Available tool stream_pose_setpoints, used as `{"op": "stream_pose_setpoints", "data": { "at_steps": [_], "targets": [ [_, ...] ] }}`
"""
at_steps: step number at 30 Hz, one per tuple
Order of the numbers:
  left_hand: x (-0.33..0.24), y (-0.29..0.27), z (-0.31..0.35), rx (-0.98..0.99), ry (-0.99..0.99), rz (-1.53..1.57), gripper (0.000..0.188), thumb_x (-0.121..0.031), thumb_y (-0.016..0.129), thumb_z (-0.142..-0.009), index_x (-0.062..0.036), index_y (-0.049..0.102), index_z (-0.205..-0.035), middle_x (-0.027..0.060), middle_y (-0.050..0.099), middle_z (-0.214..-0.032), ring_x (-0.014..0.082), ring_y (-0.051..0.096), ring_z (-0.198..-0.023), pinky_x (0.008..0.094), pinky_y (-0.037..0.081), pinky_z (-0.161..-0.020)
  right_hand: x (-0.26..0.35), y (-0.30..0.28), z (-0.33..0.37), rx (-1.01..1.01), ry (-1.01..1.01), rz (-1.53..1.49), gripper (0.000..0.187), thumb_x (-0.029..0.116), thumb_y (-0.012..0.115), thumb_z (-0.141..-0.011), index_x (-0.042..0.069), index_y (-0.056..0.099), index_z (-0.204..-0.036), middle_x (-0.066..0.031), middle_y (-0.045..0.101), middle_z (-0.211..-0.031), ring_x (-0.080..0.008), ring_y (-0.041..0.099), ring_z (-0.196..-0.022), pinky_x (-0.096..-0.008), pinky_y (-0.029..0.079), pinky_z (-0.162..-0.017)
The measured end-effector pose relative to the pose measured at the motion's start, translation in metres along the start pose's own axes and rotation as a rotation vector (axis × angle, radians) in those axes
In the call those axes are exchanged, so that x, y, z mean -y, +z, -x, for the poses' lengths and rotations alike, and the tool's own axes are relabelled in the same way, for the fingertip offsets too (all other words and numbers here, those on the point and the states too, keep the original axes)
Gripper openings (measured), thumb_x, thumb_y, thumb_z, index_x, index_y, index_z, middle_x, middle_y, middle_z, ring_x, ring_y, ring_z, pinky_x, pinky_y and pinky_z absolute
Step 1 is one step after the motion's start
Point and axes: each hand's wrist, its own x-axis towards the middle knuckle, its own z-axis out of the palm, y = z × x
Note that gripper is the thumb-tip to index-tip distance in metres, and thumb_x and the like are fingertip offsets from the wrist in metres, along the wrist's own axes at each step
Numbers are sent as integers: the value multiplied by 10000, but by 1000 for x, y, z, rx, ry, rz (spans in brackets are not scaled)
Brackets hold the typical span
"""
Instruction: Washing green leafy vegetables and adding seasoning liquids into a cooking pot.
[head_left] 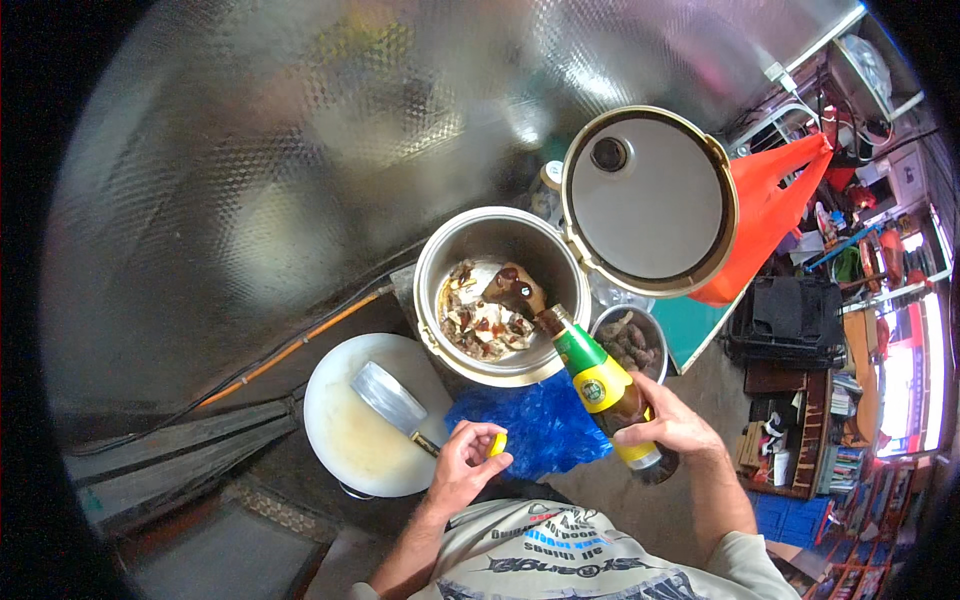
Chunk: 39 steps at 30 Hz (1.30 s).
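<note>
My right hand (pixel 675 428) grips a dark brown glass bottle (pixel 625 405) with a green and yellow label. The bottle is tilted, its mouth over the rim of an open rice cooker (pixel 433 330). Inside the cooker lie pale pieces of food (pixel 475 325) streaked with dark brown sauce, and a larger tan piece. Between the fingers of my left hand (pixel 468 460), closed in a pinch, is a small yellow bottle cap (pixel 498 444). Just beyond that hand, a cleaver (pixel 388 396) rests on a round white chopping board (pixel 335 440), its handle pointing toward me.
The cooker's hinged lid (pixel 650 200) stands open at its right. Behind the bottle is a metal bowl (pixel 658 345) of dark lumps. A blue plastic bag (pixel 535 425) lies below the cooker, and a red bag (pixel 765 210) hangs at right. A shiny metallic wall sheet (pixel 280 150) rises behind.
</note>
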Motion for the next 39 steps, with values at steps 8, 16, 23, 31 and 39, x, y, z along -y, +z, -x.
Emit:
{"op": "stream_pose_setpoints", "data": {
  "at_steps": [8,16,23,31,39],
  "targets": [
    [-20,1,6,-46,53,-62,348,-84,816,-836,-45,659,-1144,-18,512,-974,25,504,-785,170,447,-677,-38,25,-17,442,-16,-915,867,276,825,-661,-15,454,-1388,-240,640,-1174,-366,687,-979,-486,581,-871],
    [-24,3,25,-143,72,-38,371,-64,793,-854,-19,620,-1179,-9,578,-1001,49,552,-865,195,470,-742,-52,59,-33,874,-32,-1455,978,361,779,-744,-4,281,-1503,-215,552,-1173,-342,613,-980,-492,532,-830],
    [-20,9,36,-191,94,-5,381,-66,778,-872,-8,598,-1203,6,614,-1027,61,582,-888,211,496,-789,-49,72,-37,1102,-96,-1710,976,469,786,-796,-9,289,-1486,-116,476,-1038,-217,521,-836,-385,502,-689],
    [-22,17,41,-198,89,15,389,-59,775,-873,-3,589,-1210,19,632,-1045,69,597,-902,229,511,-808,-31,78,-28,1222,-117,-1814,931,415,813,-806,-19,311,-1459,-98,485,-996,-192,541,-790,-346,504,-642],
    [-28,27,45,-216,106,29,375,-100,787,-871,-24,616,-1196,33,660,-1023,76,618,-883,226,511,-768,-13,91,-3,1267,-31,-2066,827,344,788,-833,-71,352,-1400,-76,509,-857,-174,586,-666,-327,526,-571]
  ]
}}
